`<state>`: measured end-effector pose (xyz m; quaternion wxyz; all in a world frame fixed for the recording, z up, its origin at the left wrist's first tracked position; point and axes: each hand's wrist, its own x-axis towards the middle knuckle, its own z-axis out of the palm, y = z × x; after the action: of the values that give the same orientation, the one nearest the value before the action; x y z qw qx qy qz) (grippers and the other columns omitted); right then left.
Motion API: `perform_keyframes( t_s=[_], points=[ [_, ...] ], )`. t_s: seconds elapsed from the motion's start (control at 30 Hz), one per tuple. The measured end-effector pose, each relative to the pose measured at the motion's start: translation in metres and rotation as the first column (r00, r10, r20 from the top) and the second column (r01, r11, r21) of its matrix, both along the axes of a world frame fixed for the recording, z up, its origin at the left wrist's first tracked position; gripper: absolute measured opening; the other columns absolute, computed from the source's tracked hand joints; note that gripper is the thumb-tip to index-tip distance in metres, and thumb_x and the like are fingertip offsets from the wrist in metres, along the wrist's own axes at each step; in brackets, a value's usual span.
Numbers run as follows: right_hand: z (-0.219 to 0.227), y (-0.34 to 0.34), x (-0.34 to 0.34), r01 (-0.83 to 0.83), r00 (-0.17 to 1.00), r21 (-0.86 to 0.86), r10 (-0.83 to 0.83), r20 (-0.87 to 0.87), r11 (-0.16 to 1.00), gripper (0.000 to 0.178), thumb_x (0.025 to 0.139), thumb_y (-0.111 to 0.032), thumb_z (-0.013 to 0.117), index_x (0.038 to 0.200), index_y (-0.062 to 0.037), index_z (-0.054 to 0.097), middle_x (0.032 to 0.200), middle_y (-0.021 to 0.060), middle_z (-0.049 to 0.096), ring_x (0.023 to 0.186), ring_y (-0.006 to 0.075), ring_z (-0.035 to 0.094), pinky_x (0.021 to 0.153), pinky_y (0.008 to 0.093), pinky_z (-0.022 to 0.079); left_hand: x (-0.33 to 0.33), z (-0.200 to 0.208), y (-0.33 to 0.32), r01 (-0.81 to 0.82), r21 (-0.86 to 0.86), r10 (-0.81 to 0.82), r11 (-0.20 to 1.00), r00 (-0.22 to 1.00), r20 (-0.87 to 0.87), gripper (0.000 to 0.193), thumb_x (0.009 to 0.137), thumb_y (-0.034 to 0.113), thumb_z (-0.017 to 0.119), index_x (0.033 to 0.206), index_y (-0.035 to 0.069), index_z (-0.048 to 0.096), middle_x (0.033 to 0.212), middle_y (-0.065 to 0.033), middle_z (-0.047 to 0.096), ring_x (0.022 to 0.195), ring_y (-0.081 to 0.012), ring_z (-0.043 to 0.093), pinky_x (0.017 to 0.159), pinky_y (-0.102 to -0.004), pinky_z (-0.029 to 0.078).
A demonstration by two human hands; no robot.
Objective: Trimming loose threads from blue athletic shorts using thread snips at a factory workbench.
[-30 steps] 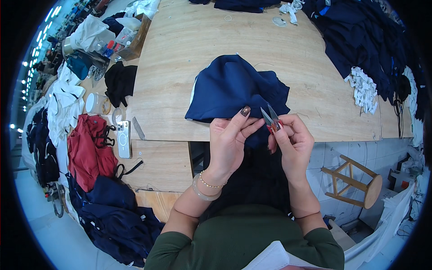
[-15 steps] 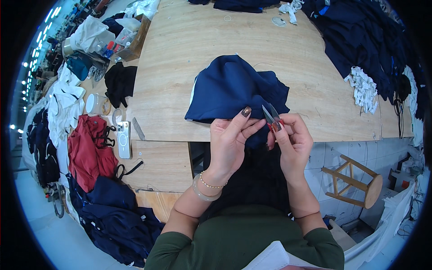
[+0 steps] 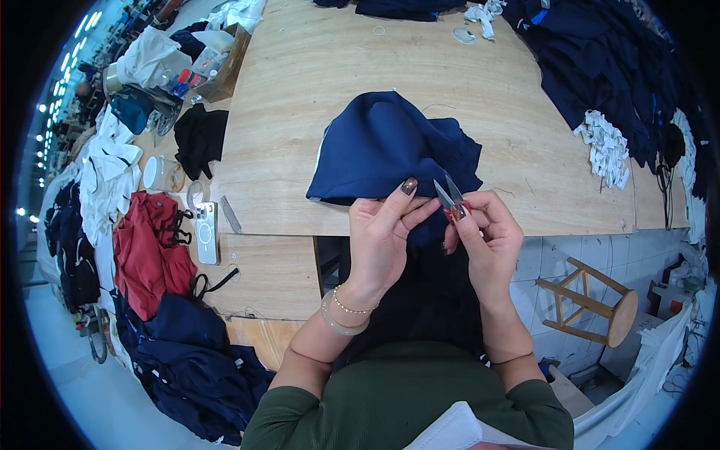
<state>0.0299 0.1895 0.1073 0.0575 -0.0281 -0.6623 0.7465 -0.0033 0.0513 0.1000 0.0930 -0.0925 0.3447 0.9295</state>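
Note:
A navy garment (image 3: 382, 146) with a white stripe along its left side lies bunched at the table's front edge, partly hanging over it. My left hand (image 3: 386, 236) pinches the garment's near edge, thumb on top and fingers underneath. In my right hand (image 3: 487, 240) are small red-handled thread snips (image 3: 448, 196), gripped between thumb and fingers. Their two pointed blades stand apart, pointing up and left just beside my left fingertips, over the cloth. The snips' handles are mostly hidden by my fingers.
The wooden table (image 3: 285, 150) bears a heap of navy garments (image 3: 607, 67) and white pieces (image 3: 604, 150) at right. At left are a phone (image 3: 206, 232), a red garment (image 3: 154, 255), a tape roll (image 3: 196, 193) and a box of odds and ends (image 3: 225, 67). A wooden stool (image 3: 592, 304) stands right.
The snips have shifted slightly left and their blades look a little differently angled. My left hand and the garment edge have moved left only a touch.

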Motion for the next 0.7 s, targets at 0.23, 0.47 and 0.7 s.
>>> perform_keyframes(
  t_s=[0.23,0.47,0.7],
  points=[
    [-0.001,-0.001,0.0,-0.007,1.0,-0.003,0.007,0.008,1.0,0.007,0.095,-0.005,0.058,0.098,0.0019,0.058,0.068,0.0032,0.063,0.058,0.0054,0.057,0.054,0.0183,0.046,0.0,-0.001,0.0,0.007,-0.003,-0.007,1.0,1.0,0.003,0.01,0.094,0.005,0.06,0.097,-0.003,0.066,0.091,-0.0096,0.068,0.084,-0.0175,0.07,0.083,-0.0333,0.06],
    [0.0,-0.002,-0.001,-0.012,1.0,-0.016,0.012,0.001,1.0,0.007,0.096,-0.005,0.057,0.099,0.0017,0.058,0.069,0.0033,0.063,0.059,0.0055,0.057,0.055,0.0185,0.046,0.001,-0.002,-0.001,0.016,0.013,-0.016,1.0,1.0,-0.017,0.011,0.094,0.005,0.06,0.097,-0.004,0.066,0.091,-0.01,0.069,0.085,-0.0181,0.07,0.083,-0.0329,0.06],
    [-0.009,-0.006,-0.004,-0.015,0.992,-0.045,0.01,-0.126,0.999,0.01,0.099,-0.006,0.054,0.105,0.0023,0.055,0.078,0.0063,0.064,0.069,0.0089,0.06,0.065,0.0214,0.049,0.0,0.006,-0.001,0.032,-0.006,-0.033,0.999,0.999,-0.022,0.016,0.096,0.007,0.058,0.1,-0.006,0.065,0.096,-0.0137,0.07,0.086,-0.0187,0.07,0.083,-0.0311,0.059]
  ],
)
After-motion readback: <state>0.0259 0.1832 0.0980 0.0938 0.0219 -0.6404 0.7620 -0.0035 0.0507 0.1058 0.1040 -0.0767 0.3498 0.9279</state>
